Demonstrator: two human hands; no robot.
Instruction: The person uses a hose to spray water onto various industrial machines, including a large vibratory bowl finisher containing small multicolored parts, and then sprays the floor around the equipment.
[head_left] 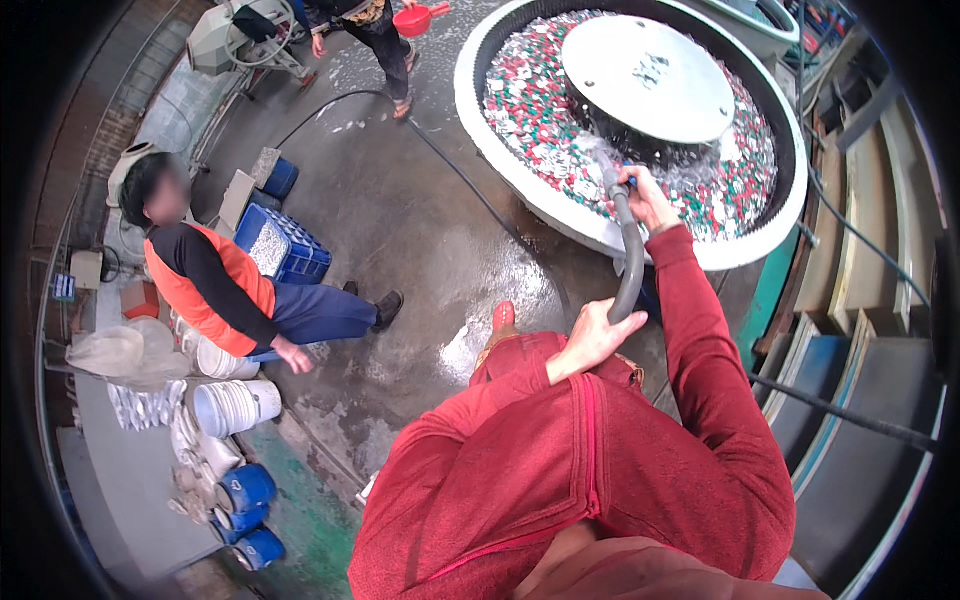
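My right hand (pixel 652 203) grips a grey hose (pixel 632 255) close to its outlet, by a small blue part that looks like a valve handle. Lower down, my left hand (pixel 598 338) is wrapped round the same hose where it bends. Water sprays from the outlet into a large round tub (pixel 478 128) with a thick white rim. Many small red, green and white pieces (pixel 525 110) fill the tub's ring. At its centre sits a round white disc (pixel 650 75), with splashing water along its near edge.
A co-worker in an orange vest (pixel 215 290) stands at left; another person holds a red scoop (pixel 418 18) at the top. A dark hose (pixel 465 180) crosses the wet floor. Blue crate (pixel 300 250), white buckets (pixel 225 408) and blue drums (pixel 247 488) line the left; grey panels (pixel 880 400) stand at right.
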